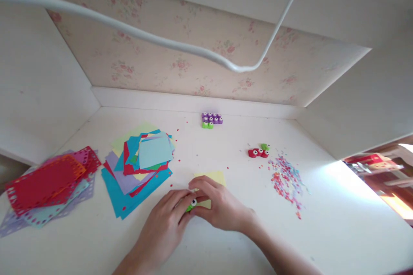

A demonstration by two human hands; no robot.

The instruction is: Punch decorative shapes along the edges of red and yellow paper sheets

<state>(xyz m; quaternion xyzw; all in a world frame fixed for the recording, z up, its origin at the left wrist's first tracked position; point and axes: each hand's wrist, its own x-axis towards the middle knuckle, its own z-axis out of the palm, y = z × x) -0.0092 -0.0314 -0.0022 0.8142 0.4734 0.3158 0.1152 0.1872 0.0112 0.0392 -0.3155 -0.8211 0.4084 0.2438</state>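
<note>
In the head view, a small green craft punch (191,205) with a white-and-black top button sits between my two hands. My left hand (169,215) is closed around its left side, the fingers covering much of it. From the right, my right hand (222,204) curls over a pale yellow paper sheet (215,176), with thumb and fingertips at the punch. Part of the sheet shows between that thumb and forefinger. Whether the paper's edge is inside the punch is hidden.
A pile of coloured paper (155,152) lies left, beside hole-punched sheets (48,182). Purple punches (211,119) and two green ones (207,125) stand at the back. Red punches (258,153), a green punch (265,147) and scattered confetti (285,178) lie right. A white cable (155,41) crosses above.
</note>
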